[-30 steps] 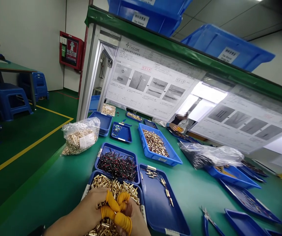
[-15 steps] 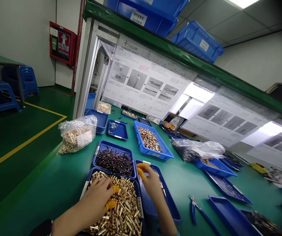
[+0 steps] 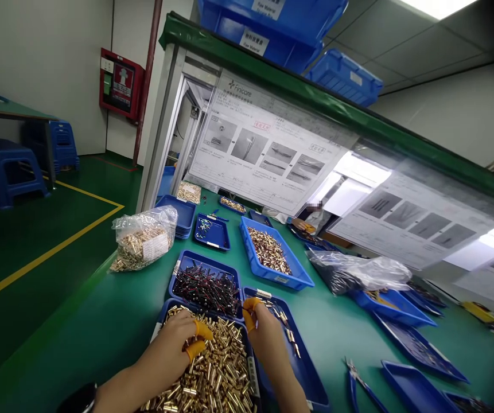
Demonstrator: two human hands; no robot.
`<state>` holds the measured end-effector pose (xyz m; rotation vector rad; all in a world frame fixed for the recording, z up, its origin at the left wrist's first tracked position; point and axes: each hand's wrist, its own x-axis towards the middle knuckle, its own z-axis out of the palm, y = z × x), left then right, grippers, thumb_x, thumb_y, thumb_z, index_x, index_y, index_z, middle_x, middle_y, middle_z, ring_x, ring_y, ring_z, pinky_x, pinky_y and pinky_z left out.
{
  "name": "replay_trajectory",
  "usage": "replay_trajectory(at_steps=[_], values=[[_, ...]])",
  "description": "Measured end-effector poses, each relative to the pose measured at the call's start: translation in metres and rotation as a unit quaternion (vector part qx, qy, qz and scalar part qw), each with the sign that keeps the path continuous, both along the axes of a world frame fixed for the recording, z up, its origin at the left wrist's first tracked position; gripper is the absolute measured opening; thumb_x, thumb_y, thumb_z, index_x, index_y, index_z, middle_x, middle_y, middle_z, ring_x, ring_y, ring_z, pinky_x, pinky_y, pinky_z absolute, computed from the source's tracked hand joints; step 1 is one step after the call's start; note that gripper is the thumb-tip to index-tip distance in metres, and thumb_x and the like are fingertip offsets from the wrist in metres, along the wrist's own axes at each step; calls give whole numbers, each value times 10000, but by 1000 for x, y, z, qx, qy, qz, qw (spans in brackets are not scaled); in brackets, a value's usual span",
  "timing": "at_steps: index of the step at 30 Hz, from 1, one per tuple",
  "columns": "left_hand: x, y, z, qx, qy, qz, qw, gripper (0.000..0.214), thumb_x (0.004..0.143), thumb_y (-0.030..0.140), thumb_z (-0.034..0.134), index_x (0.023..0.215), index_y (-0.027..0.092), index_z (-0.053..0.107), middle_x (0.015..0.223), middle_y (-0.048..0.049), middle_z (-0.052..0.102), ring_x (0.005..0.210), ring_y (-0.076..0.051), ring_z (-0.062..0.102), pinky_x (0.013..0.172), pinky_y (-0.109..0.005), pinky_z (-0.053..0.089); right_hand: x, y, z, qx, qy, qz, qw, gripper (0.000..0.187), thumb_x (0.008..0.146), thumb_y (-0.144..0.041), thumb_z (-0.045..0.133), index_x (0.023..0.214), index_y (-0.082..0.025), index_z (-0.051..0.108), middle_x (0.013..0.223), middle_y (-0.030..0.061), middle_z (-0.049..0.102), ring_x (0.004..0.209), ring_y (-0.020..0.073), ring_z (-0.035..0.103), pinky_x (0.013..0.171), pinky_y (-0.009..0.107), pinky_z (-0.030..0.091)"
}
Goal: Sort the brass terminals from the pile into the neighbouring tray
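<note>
Left hand: over the brass sleeves in the near tray, fingers curled, capped thumb and forefinger tips slightly apart; cannot tell whether anything is held. Right hand: at the left edge of the right tray, near the dark leads, capped digits bent toward each other; grip cannot be confirmed, as the tips are too small to read.

Done: a short line of brass pieces lies in the right tray, some apparently with dark ends; judged to be worked parts, count uncertain. Left: sleeves and leads both lie in deep heaps, so the work looks to be at an early stage. Further brass parts fill the blue bin and the bag. Pliers lie on the table, untouched.
</note>
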<state>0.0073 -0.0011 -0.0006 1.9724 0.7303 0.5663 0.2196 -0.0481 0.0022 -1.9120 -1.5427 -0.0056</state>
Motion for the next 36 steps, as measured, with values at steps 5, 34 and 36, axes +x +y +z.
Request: replay_trajectory(at_steps=[5,34,36], values=[[-2,-1,4,18,-38,12,999,263,787,22,466,836,207,645,863,-23,591,876,-204,507,789,-326,403,-37,-24,-5,29,35,-1,999,147,811,-261,438,820,-152,537,691,93,636,580,232,630,529,338,510],[-3,-9,3,20,-92,-3,996,123,691,94,454,668,166,550,640,19,495,599,-129,449,550,-218,355,-84,-51,-37,16,161,130,978,149,887,-202,360,783,-216,467,583,-2,567,519,153,533,499,244,395],[-3,-7,2,5,-105,-8,994,119,687,87,468,664,167,553,632,27,492,603,-123,444,559,-215,356,-84,-52,-36,22,177,143,974,164,903,-252,355,804,-208,478,581,-1,564,510,147,522,490,242,392]])
